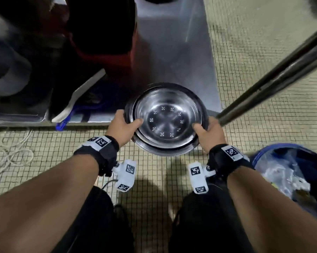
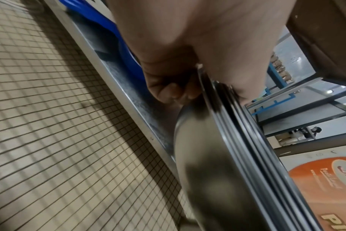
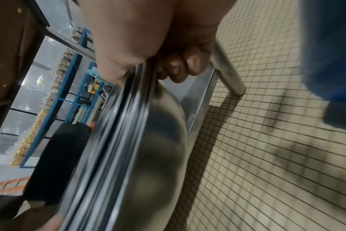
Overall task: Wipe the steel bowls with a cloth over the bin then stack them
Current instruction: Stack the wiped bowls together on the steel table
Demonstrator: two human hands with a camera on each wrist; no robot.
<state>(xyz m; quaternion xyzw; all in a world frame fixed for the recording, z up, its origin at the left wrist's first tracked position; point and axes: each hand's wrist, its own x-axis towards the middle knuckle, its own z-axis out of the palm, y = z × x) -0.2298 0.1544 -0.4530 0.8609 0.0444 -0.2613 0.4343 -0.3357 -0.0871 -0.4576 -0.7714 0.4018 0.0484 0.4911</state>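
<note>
The forearms reach forward; left hand [image 1: 121, 125] and right hand [image 1: 210, 132] grip the stack of steel bowls [image 1: 165, 118] at nine and three o'clock, thumbs inside the rim, fingers [image 3: 190, 62] curled beneath. The stack hangs above the tiled floor [image 1: 44, 143], with the bin [image 1: 289, 167] at four o'clock. Keep it level while setting it down, since nested rims could slide.

An orange sign [image 2: 324, 184] at four o'clock in the left wrist view bears large letters starting "PI", then cut off; its small script is too blurred to read.
</note>
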